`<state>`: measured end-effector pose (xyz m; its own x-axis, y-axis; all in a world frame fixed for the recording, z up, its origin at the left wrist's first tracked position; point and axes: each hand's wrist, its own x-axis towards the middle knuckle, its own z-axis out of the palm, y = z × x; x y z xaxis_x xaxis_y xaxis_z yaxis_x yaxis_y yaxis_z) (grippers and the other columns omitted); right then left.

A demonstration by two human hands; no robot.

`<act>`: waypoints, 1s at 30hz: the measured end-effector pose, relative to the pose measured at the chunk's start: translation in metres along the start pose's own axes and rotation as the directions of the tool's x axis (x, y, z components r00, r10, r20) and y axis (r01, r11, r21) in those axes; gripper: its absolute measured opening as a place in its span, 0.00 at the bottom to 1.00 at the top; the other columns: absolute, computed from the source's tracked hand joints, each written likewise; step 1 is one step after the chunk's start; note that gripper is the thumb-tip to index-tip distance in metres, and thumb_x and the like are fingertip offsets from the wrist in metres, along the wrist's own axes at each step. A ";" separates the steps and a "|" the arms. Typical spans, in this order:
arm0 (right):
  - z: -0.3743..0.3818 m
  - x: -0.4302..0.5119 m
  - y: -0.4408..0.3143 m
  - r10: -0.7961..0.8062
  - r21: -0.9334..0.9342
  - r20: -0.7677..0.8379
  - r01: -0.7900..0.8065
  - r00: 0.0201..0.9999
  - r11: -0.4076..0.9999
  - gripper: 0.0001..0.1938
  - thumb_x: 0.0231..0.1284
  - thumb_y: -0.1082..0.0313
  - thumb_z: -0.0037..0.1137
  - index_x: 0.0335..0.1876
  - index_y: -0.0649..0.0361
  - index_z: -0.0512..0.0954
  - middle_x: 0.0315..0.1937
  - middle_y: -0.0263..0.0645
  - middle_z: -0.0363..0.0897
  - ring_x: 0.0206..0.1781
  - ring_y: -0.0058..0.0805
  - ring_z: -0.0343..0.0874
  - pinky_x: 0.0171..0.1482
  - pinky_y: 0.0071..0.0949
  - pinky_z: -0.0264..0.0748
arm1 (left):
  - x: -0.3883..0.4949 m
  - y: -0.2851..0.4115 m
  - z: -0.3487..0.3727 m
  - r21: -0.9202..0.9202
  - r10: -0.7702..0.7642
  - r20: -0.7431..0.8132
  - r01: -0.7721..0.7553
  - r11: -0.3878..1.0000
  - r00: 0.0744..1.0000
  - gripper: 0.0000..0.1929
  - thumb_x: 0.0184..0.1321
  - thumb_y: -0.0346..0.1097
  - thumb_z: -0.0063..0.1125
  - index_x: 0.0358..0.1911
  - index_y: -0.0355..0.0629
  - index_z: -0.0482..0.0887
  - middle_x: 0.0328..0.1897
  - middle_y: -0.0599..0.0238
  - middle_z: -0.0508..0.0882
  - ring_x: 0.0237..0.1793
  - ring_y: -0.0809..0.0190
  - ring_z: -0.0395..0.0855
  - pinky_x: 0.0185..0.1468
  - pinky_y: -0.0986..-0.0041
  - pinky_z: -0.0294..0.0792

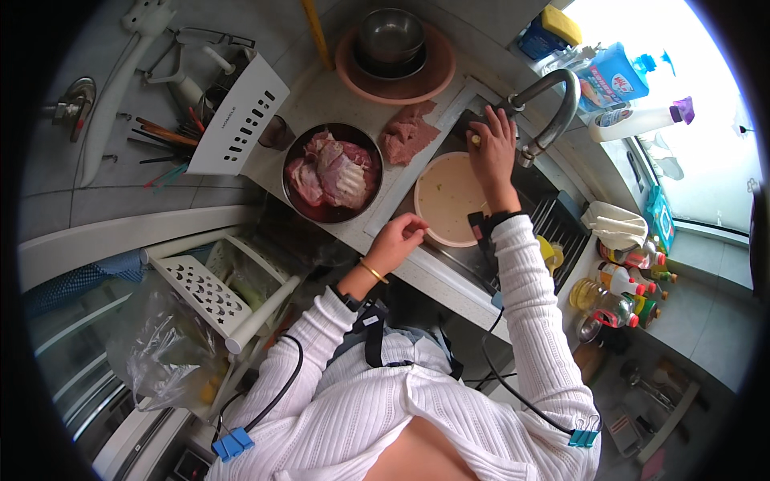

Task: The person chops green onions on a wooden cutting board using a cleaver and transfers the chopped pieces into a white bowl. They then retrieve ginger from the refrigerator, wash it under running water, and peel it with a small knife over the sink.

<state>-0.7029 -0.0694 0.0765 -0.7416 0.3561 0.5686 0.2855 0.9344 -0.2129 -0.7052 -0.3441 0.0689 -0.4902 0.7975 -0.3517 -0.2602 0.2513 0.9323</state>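
Note:
My right hand (494, 153) reaches over the far side of the sink, beside the faucet base, fingers stretched forward. A small pale yellow piece (476, 140) shows by its thumb and seems held there; what it is I cannot tell. Under that hand sits a round pink plastic basin (448, 195) with small bits in it. My left hand (398, 242) is at the near left of the basin's rim, fingers loosely curled; its grip is partly hidden. Left of the sink, a metal bowl (380, 174) holds raw meat with ribs (340, 171). A crumpled pinkish cloth (409, 133) lies beside it.
An arched faucet (568, 96) rises right of my right hand. Metal bowls (391, 35) are stacked in a larger pink basin (442, 72) behind. A white utensil holder (243, 117) hangs at left. Oil and sauce bottles (592, 297) line the right counter.

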 end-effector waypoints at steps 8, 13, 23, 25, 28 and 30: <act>-0.023 -0.055 0.011 0.498 0.342 0.149 -0.517 0.854 0.785 0.08 0.60 0.73 0.57 0.45 0.59 0.80 0.43 0.39 0.82 0.52 0.31 0.80 0.47 0.29 0.79 | 0.084 -0.002 0.072 -0.639 -0.318 -0.006 0.240 0.731 0.948 0.11 0.67 0.37 0.52 0.49 0.43 0.78 0.44 0.66 0.83 0.43 0.63 0.83 0.46 0.72 0.74; -0.034 -0.072 0.001 0.610 0.632 0.744 -0.582 0.272 -0.512 0.19 0.67 0.68 0.57 0.61 0.62 0.72 0.32 0.30 0.74 0.27 0.19 0.72 0.27 0.16 0.69 | 0.141 -0.016 0.090 -0.844 -0.409 0.207 0.374 0.386 0.889 0.13 0.69 0.43 0.46 0.45 0.45 0.80 0.39 0.68 0.84 0.40 0.64 0.81 0.48 0.69 0.73; -0.027 -0.096 0.012 0.654 0.450 0.712 -0.881 0.254 -0.148 0.22 0.72 0.46 0.46 0.39 0.59 0.80 0.16 0.28 0.69 0.22 0.23 0.70 0.24 0.24 0.65 | 0.170 -0.048 0.112 -0.881 0.339 0.466 0.463 0.095 0.818 0.20 0.73 0.50 0.37 0.45 0.46 0.82 0.41 0.66 0.85 0.41 0.64 0.82 0.51 0.72 0.73; -0.022 -0.093 0.001 0.799 0.169 0.375 -0.882 0.471 0.441 0.24 0.72 0.46 0.44 0.37 0.61 0.80 0.20 0.32 0.76 0.25 0.27 0.76 0.29 0.28 0.72 | 0.178 -0.045 0.122 -0.926 0.005 0.313 0.304 0.225 0.950 0.21 0.73 0.52 0.36 0.46 0.46 0.81 0.43 0.64 0.85 0.44 0.61 0.82 0.54 0.69 0.73; -0.017 -0.095 -0.006 0.668 0.509 0.334 -0.724 0.665 0.466 0.23 0.71 0.48 0.43 0.44 0.64 0.79 0.44 0.50 0.80 0.48 0.48 0.78 0.50 0.40 0.72 | 0.183 -0.031 0.129 -0.914 -0.180 0.200 0.250 0.321 0.963 0.22 0.72 0.51 0.37 0.47 0.43 0.81 0.45 0.62 0.85 0.48 0.60 0.82 0.55 0.68 0.73; -0.011 -0.093 0.010 0.706 0.127 0.264 -0.749 0.658 0.650 0.23 0.71 0.50 0.42 0.51 0.64 0.77 0.56 0.52 0.75 0.60 0.50 0.72 0.60 0.43 0.67 | 0.177 -0.018 0.134 -0.900 -0.140 0.215 0.252 0.356 0.966 0.20 0.72 0.47 0.38 0.48 0.40 0.80 0.46 0.61 0.84 0.49 0.60 0.81 0.56 0.68 0.72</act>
<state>-0.6243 -0.0933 0.0303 -0.4466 0.8946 0.0137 0.6638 0.3415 -0.6654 -0.6763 -0.1340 0.0006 -0.2583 0.8538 -0.4520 -0.9647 -0.2031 0.1676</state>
